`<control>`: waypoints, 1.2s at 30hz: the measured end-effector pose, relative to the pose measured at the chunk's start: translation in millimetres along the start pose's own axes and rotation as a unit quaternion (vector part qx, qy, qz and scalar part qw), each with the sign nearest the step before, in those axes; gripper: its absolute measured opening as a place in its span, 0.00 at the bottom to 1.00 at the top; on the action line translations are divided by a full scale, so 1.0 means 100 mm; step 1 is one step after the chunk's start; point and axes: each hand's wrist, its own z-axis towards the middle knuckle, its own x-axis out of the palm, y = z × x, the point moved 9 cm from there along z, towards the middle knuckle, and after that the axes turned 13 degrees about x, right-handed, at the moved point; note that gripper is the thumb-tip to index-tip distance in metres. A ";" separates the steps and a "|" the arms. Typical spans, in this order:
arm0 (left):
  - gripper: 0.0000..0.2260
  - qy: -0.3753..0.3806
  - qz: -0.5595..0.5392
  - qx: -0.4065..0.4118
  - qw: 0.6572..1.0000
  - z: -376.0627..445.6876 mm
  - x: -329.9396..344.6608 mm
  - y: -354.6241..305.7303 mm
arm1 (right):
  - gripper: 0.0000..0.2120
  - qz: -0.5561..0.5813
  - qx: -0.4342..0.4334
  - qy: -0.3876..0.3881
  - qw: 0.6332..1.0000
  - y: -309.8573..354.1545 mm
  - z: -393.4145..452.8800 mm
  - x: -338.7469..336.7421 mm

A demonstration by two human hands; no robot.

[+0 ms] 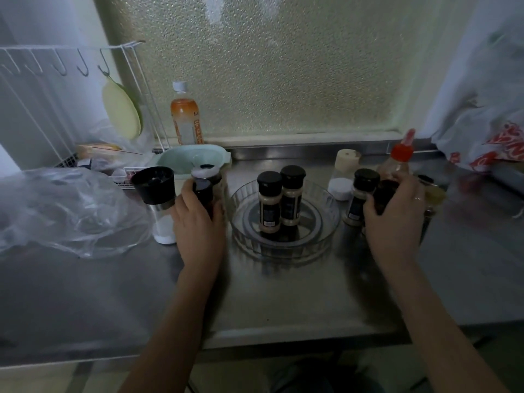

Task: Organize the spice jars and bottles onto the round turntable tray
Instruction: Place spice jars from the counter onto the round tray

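A clear round turntable tray [326,231] sits mid-counter with two black-capped spice jars [269,199] standing upright at its centre. Left of the tray, my left hand [198,219] is closed around a dark bottle [202,191]. Right of the tray, my right hand [397,214] grips another dark jar [384,194]. A third black-capped spice jar [361,194] stands just left of that hand. A grinder with a black top [156,191] stands left of my left hand. A red-capped sauce bottle [398,157] and a beige-lidded jar [344,165] stand behind.
A crumpled clear plastic bag [65,211] lies at the left. A mint-green bowl [192,158], an orange drink bottle [185,117] and a white wire rack [71,80] stand at the back left. A printed plastic bag [487,131] hangs at the right. The counter's front edge [283,336] is near me.
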 end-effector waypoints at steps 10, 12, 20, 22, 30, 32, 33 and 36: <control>0.23 -0.091 -0.182 0.083 0.976 0.06 -0.31 -0.48 | 0.24 0.176 0.022 -0.017 0.984 0.30 -0.05 -0.53; 0.24 -0.051 -0.166 0.115 0.978 0.15 -0.18 -0.58 | 0.24 0.233 -0.033 -0.018 0.972 0.58 -0.11 -0.67; 0.22 0.036 -0.158 0.107 0.981 0.12 0.25 -0.39 | 0.17 0.151 -0.083 0.209 0.963 0.79 -0.36 0.42; 0.27 0.044 -0.140 0.112 0.983 0.12 0.27 -0.34 | 0.15 0.148 -0.083 0.210 0.963 0.73 -0.36 0.46; 0.33 0.009 -0.119 0.130 0.984 0.13 0.06 -0.32 | 0.14 0.112 -0.044 -0.101 0.988 0.23 0.01 -0.46; 0.28 -0.083 -0.067 0.140 0.985 0.13 -0.17 -0.30 | 0.21 0.058 0.024 -0.135 0.989 -0.14 0.11 -0.55; 0.25 -0.139 -0.031 0.131 0.981 0.12 -0.29 -0.26 | 0.25 0.053 0.060 -0.117 0.990 -0.32 0.15 -0.53; 0.26 -0.249 0.053 0.050 0.966 0.06 -0.52 -0.06 | 0.26 0.091 0.149 0.000 0.985 -0.65 0.16 -0.28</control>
